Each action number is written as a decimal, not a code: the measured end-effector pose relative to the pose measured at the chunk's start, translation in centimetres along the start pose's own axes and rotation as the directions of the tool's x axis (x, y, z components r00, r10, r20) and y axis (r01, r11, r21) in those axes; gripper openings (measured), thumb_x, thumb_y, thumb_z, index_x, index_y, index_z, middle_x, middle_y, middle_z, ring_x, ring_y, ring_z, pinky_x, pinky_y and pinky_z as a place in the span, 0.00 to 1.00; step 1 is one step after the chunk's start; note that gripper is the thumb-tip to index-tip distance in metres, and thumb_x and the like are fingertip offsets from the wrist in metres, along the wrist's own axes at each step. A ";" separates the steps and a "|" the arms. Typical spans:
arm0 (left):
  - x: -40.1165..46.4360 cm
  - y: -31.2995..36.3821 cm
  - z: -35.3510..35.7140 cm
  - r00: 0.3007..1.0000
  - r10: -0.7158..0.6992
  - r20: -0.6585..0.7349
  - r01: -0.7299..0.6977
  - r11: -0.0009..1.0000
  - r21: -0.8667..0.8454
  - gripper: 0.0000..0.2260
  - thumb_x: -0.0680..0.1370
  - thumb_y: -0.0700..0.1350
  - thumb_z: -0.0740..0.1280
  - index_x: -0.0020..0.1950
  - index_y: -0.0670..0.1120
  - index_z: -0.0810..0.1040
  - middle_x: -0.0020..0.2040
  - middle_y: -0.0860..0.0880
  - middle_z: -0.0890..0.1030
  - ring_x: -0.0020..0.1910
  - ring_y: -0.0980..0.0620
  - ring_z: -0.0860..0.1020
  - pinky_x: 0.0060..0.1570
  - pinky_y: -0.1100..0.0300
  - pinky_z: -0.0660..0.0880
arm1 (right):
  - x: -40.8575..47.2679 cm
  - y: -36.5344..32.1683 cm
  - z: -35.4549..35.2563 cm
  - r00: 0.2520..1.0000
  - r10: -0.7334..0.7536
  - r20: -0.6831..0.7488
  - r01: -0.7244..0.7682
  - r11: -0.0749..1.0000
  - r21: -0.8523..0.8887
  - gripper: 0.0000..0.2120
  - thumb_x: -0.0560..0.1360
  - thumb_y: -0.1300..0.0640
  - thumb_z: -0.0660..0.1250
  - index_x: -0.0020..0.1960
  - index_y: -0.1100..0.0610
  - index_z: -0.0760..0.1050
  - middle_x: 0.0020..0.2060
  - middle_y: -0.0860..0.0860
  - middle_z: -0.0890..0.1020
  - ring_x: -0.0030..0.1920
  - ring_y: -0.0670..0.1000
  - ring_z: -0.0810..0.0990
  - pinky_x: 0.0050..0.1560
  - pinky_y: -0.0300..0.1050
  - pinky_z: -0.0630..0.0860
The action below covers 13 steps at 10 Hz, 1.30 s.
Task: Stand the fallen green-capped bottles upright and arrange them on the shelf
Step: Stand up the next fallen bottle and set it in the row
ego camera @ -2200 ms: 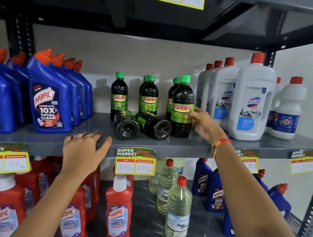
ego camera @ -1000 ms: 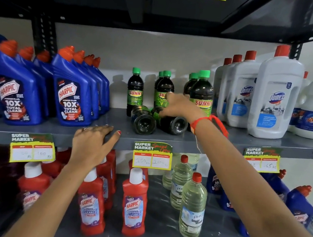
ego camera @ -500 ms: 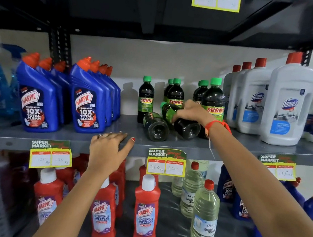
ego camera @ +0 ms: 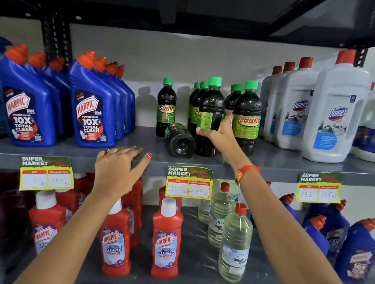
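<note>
Since a moment ago my right hand has stood one green-capped bottle upright, fingers wrapped around it (another lies beside); my left hand rests open-palmed on the shelf.

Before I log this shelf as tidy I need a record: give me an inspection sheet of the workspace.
Surface: grey metal shelf, yellow price tags on its front edge.
Job's things: one green-capped bottle upright in the right hand's grip, plain back label facing out; one fallen bottle lying base-forward just left of it; other Sunny bottles standing.
Clutter: blue Harpic bottles on the left, white Domex bottles on the right.
Grippers: right hand closed around the upright bottle; left hand flat on the shelf edge, holding nothing.
Cables: nothing seen.
Surroundings: lower shelf with red Harpic bottles and clear bottles.
</note>
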State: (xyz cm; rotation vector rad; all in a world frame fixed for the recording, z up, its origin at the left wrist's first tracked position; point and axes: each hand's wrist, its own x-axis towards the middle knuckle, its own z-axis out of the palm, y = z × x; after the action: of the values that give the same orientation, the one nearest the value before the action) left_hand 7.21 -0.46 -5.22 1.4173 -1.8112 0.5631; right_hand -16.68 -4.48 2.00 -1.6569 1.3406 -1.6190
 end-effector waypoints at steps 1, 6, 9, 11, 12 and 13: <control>-0.1 0.0 0.0 1.000 -0.002 -0.002 0.002 1.000 -0.003 0.27 0.74 0.62 0.52 0.53 0.46 0.82 0.51 0.45 0.84 0.50 0.45 0.80 0.51 0.48 0.69 | -0.4 -0.1 -0.4 1.000 -0.023 0.004 0.023 0.993 -0.117 0.46 0.65 0.61 0.77 0.71 0.62 0.51 0.65 0.60 0.71 0.67 0.58 0.70 0.70 0.52 0.66; -0.2 0.2 0.1 1.000 -0.018 -0.017 0.017 1.000 -0.020 0.25 0.74 0.61 0.53 0.53 0.45 0.82 0.51 0.46 0.84 0.50 0.45 0.80 0.52 0.48 0.69 | -1.2 -2.1 -0.5 0.988 0.080 -0.134 -0.098 0.986 -0.137 0.42 0.69 0.57 0.73 0.72 0.65 0.50 0.52 0.53 0.73 0.56 0.53 0.75 0.51 0.40 0.69; -0.2 0.2 0.2 0.999 -0.018 -0.027 0.017 1.000 -0.014 0.24 0.74 0.60 0.54 0.51 0.46 0.82 0.50 0.46 0.84 0.48 0.46 0.80 0.50 0.50 0.69 | -0.7 -1.3 0.6 0.974 -0.095 -0.204 0.016 0.934 -0.358 0.49 0.61 0.49 0.79 0.69 0.68 0.56 0.63 0.63 0.72 0.66 0.60 0.71 0.64 0.50 0.70; -0.2 0.2 0.2 1.000 -0.018 -0.024 0.018 1.000 -0.006 0.24 0.74 0.60 0.54 0.51 0.46 0.82 0.50 0.46 0.84 0.49 0.46 0.80 0.50 0.50 0.69 | 0.0 -1.8 0.4 0.982 -0.062 -0.181 -0.011 0.926 -0.377 0.40 0.62 0.52 0.79 0.64 0.67 0.62 0.59 0.61 0.76 0.60 0.59 0.75 0.55 0.48 0.73; -0.2 0.2 0.2 1.000 -0.019 -0.024 0.019 1.000 -0.008 0.24 0.74 0.60 0.54 0.51 0.46 0.83 0.50 0.46 0.84 0.49 0.46 0.80 0.50 0.50 0.69 | 0.2 -2.1 0.0 0.994 0.059 -0.092 -0.079 0.968 -0.237 0.34 0.68 0.57 0.75 0.65 0.67 0.61 0.57 0.58 0.76 0.52 0.52 0.75 0.49 0.42 0.71; -0.2 0.2 0.3 0.999 -0.021 -0.030 0.021 1.000 -0.014 0.24 0.74 0.60 0.54 0.51 0.46 0.83 0.50 0.46 0.84 0.48 0.46 0.80 0.50 0.50 0.69 | 0.3 -1.9 -0.1 0.992 0.109 -0.059 -0.118 0.975 -0.186 0.31 0.70 0.57 0.73 0.65 0.66 0.60 0.52 0.54 0.73 0.51 0.50 0.73 0.48 0.39 0.68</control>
State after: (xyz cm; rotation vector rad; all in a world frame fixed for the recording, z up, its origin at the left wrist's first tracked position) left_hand 6.98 -0.46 -5.51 1.4097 -1.7712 0.5583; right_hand -16.21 -3.96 3.77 -1.6227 1.6272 -1.5145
